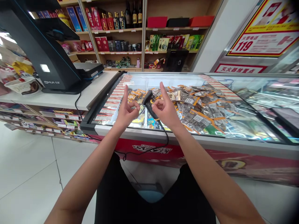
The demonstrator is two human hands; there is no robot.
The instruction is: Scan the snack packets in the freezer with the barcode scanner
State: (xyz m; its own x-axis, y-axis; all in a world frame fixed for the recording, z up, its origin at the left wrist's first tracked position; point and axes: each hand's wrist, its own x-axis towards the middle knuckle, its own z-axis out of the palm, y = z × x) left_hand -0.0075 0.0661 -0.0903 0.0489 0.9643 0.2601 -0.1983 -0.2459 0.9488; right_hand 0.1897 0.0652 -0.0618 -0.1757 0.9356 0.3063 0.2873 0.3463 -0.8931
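My left hand (126, 114) is raised over the near side of a glass-topped freezer (112, 128). Its index finger points up while the thumb and other fingers curl into a ring with nothing visible inside. Mirroring it, my right hand (167, 112) has the index finger up and a similar empty pinch. Between the two lies a black handheld barcode scanner (147, 99), its cable (167, 137) hanging down the freezer's front. The right fingertips overlap the scanner's edge in view; whether they touch it I cannot tell. Many orange-edged snack packets (198, 119) show around and behind the hands.
On the left, a dark checkout terminal (52, 56) stands on a white counter (63, 99) beside an ice-cream tub (24, 86). Shelves with bottles (134, 14) and boxes rise behind. A dark flat device (288, 118) lies at the far right.
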